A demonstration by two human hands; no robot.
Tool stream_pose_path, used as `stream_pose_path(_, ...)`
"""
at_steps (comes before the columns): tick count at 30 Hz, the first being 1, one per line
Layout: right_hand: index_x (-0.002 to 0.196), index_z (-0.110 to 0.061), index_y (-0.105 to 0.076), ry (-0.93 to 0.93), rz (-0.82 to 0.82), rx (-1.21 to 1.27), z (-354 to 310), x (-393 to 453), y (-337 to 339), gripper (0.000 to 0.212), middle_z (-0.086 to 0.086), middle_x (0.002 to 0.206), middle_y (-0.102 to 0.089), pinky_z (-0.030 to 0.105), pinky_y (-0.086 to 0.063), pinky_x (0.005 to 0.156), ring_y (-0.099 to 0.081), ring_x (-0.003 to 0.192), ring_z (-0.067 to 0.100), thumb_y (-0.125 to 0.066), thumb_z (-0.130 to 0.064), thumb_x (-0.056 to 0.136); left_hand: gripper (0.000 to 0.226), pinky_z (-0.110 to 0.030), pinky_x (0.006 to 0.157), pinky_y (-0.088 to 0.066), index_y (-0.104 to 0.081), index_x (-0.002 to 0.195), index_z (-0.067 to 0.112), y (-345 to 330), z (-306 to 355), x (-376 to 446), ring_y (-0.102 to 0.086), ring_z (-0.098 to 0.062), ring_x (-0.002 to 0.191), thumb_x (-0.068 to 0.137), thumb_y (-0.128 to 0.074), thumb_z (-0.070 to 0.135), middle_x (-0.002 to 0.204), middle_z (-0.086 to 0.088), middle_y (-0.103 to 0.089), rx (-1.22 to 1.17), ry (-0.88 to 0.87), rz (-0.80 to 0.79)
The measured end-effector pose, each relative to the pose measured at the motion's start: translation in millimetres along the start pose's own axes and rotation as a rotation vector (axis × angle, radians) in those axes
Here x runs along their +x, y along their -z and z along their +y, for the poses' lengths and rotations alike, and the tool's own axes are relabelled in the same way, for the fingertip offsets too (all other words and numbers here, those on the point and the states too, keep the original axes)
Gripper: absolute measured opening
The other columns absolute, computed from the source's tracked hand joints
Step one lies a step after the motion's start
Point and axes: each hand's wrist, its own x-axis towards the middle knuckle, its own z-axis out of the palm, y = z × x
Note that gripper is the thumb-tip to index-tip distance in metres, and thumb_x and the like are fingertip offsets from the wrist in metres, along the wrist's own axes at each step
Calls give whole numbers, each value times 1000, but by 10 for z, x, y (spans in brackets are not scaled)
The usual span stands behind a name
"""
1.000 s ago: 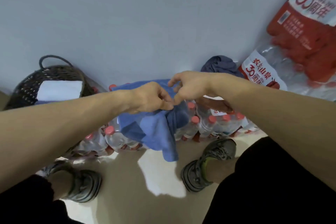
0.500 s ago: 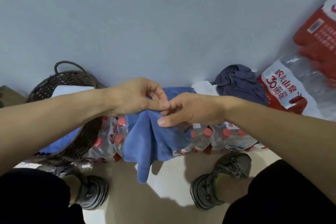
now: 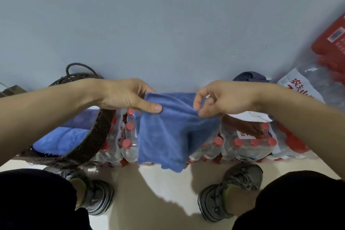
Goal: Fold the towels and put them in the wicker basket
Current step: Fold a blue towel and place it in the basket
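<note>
basket [image 3: 93, 136] left of towel [image 3: 173, 132], bottles [image 3: 233, 147] behind

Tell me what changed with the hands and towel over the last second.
The left hand and right hand drew apart, spreading the blue towel between them; each still pinches a top corner. The wicker basket with its folded towels stayed put.

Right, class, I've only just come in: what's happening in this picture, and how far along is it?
A person is folding a blue towel, held up in the air. The left hand pinches one top corner and the right hand pinches the other, so it hangs between them over packs of bottled water. The wicker basket on the left already holds folded towels. More cloths wait on the right.
</note>
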Motion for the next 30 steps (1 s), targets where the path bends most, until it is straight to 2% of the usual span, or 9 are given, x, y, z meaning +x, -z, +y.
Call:
stream_pose_path(4, 95, -20, -63, 4, -71, -134, -84, -47, -57, 19, -1, 81, -74, 37, -57, 79, -69, 74, 12, -75, -29, 85, 28, -32, 79, -56, -69, 101, 2, -152, 70, 90, -70, -24, 91, 89, -65, 28, 101, -17, -73, -189, -206, 202)
stream_pose_path(7, 121, -14, -60, 179, 87, 229, -229, -46, -69, 39, 6, 111, -73, 39, -55, 93, -70, 103, 19, -73, -29, 87, 35, -26, 72, -55, -73, 92, 9, -305, 222, 125, -71, -20, 84, 88, -66, 43, 92, -13, -75, -92, -294, 278)
stream_pose_path(11, 114, 4, -61, 263, 328, 481, -357, -86, -44, 27, 21, 100, -73, 33, -61, 77, -73, 94, 27, -67, -11, 92, 57, -42, 87, -55, -66, 105, -2, -346, 337, 138, -69, -29, 96, 84, -66, 51, 103, -20, -72, -218, -331, 408)
stream_pose_path(14, 98, -2, -62, 267, 511, 584, -374, -67, 0, 8, 11, 77, -71, 19, -50, 50, -66, 62, 12, -63, -9, 94, 66, -45, 86, -53, -62, 107, -5, -225, 342, 59, -67, -31, 93, 73, -76, 50, 106, -26, -69, -204, -259, 319)
stream_pose_path(17, 101, -5, -65, 191, 609, 774, -319, -22, 76, 12, 14, 86, -66, 31, -54, 67, -64, 74, 20, -61, -16, 96, 38, -32, 74, -58, -73, 100, 7, -66, 267, -48, -72, -28, 93, 78, -78, 38, 101, -16, -74, -35, -131, 97)
stream_pose_path(21, 106, 4, -66, 18, 612, 791, -134, 15, 149, 35, 12, 93, -73, 37, -57, 78, -70, 83, 21, -59, -29, 98, 22, -29, 74, -57, -77, 94, 10, 181, 154, -167, -73, -27, 92, 83, -75, 30, 100, -14, -75, 63, 84, -124)
stream_pose_path(25, 97, 1, -67, -217, 449, 613, 58, -6, 196, 21, 12, 92, -74, 34, -55, 73, -70, 81, 22, -62, -19, 96, 19, -28, 81, -55, -78, 91, 11, 409, 22, -265, -72, -24, 94, 86, -72, 27, 99, -11, -76, 183, 241, -256)
stream_pose_path(28, 87, -3, -71, -285, 268, 425, 169, -69, 192, 18, 8, 80, -74, 34, -53, 71, -68, 77, 19, -61, -14, 96, 27, -40, 94, -51, -74, 99, 3, 470, -109, -272, -68, -31, 102, 91, -65, 27, 107, -19, -72, 78, 256, -200)
stream_pose_path(30, 95, 1, -73, -318, 226, 372, 228, -80, 194, 17, 12, 86, -74, 39, -54, 79, -66, 82, 24, -63, -13, 94, 32, -36, 81, -54, -72, 88, 6, 465, -142, -242, -69, -27, 88, 85, -67, 38, 95, -14, -73, 0, 237, -3)
